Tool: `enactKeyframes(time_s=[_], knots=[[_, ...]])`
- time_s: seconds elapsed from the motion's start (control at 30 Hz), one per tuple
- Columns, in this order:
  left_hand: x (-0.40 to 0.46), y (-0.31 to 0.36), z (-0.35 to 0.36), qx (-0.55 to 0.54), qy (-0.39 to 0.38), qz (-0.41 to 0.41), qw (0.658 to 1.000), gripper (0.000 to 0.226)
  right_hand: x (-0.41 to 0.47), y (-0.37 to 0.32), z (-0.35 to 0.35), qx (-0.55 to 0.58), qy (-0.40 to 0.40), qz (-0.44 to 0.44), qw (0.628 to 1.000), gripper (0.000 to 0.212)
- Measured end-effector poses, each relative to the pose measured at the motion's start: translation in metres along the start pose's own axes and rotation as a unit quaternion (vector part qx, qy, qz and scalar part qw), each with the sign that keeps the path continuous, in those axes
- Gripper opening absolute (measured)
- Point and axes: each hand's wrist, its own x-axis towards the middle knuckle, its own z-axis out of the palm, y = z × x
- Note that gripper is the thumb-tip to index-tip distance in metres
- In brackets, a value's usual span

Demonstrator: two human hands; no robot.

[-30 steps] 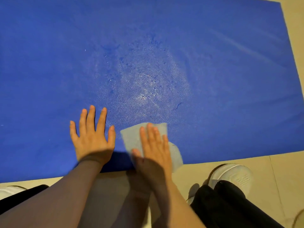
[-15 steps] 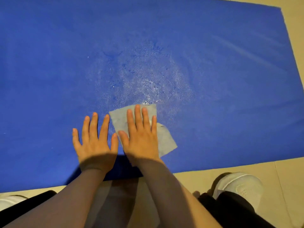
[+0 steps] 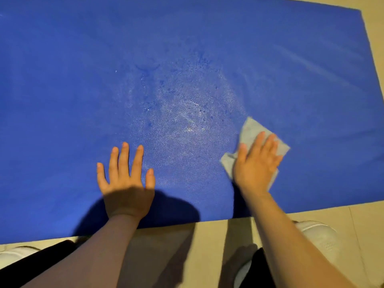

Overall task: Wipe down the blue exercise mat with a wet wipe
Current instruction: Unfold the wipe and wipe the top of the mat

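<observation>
Head view looks down at the blue mat [image 3: 62, 90] on the floor [image 3: 207, 246]. Left hand [image 3: 126, 190] lies flat on the mat, fingers straight and spread, holding nothing. Right hand [image 3: 254, 165] presses the wipe [image 3: 249, 132] flat with straight fingers. A wet patch [image 3: 187, 113] shines just past the left fingertips.

the blue exercise mat [image 3: 83, 80] lies on a beige tiled floor [image 3: 207, 246]. the left hand [image 3: 126, 186] rests flat on it, fingers spread, near its near edge. the right hand [image 3: 256, 163] presses a pale wet wipe [image 3: 249, 129] flat, toward the near right corner. a shiny damp patch [image 3: 182, 113] spreads mid-mat. white shoes [image 3: 320, 235] sit beside the near edge.
</observation>
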Motion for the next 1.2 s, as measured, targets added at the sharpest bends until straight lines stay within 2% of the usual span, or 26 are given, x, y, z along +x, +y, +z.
enactKeyframes(time_s=[0.13, 0.23, 0.33, 0.47, 0.53, 0.6, 0.7, 0.77, 0.87, 0.93, 0.97, 1.07, 1.2], knots=[[0.001, 0.000, 0.000, -0.004, -0.013, -0.006, 1.000, 0.051, -0.068, -0.075, 0.034, -0.009, 0.014, -0.189, 0.982, 0.066], [0.001, 0.001, -0.002, -0.008, -0.027, -0.013, 1.000, 0.052, -0.100, -0.090, 0.036, 0.023, -0.033, -0.246, 0.968, 0.063], [0.001, -0.001, -0.003, -0.010, -0.032, -0.012, 0.999, 0.052, -0.087, -0.040, 0.029, 0.010, -0.029, -0.191, 0.981, 0.063], [0.002, -0.001, -0.002, -0.004, -0.023, -0.006, 1.000, 0.051, -0.057, 0.040, 0.004, 0.024, 0.004, 0.005, 1.000, 0.071], [0.001, -0.001, 0.000, -0.001, -0.015, -0.002, 1.000, 0.050, -0.061, 0.046, 0.002, 0.045, 0.013, 0.077, 0.996, 0.071], [0.001, -0.002, 0.001, 0.003, -0.006, 0.005, 1.000, 0.050, -0.079, 0.029, 0.009, 0.061, 0.022, 0.112, 0.992, 0.066], [-0.001, -0.002, 0.002, 0.014, 0.010, 0.012, 1.000, 0.049, -0.124, -0.012, 0.028, 0.073, 0.026, 0.091, 0.993, 0.060], [-0.001, -0.002, 0.002, 0.016, 0.011, 0.012, 1.000, 0.049, -0.156, -0.041, 0.035, 0.061, 0.018, 0.015, 0.998, 0.056], [0.000, -0.001, 0.002, 0.017, 0.007, 0.004, 1.000, 0.049, -0.177, -0.055, 0.034, 0.050, -0.035, -0.148, 0.987, 0.051], [0.000, 0.000, 0.000, 0.013, 0.001, 0.001, 1.000, 0.049, -0.160, -0.041, 0.034, 0.035, -0.041, -0.191, 0.980, 0.055], [0.000, 0.000, 0.000, 0.011, -0.004, 0.000, 1.000, 0.049, -0.146, -0.030, 0.031, 0.036, -0.036, -0.175, 0.983, 0.059], [0.001, 0.000, -0.003, 0.005, -0.029, -0.006, 1.000, 0.050, -0.092, 0.004, 0.017, 0.018, 0.000, -0.039, 0.999, 0.070], [0.002, 0.003, -0.008, -0.005, -0.054, -0.019, 0.998, 0.052, -0.031, 0.035, -0.011, 0.025, -0.012, 0.087, 0.996, 0.079]])
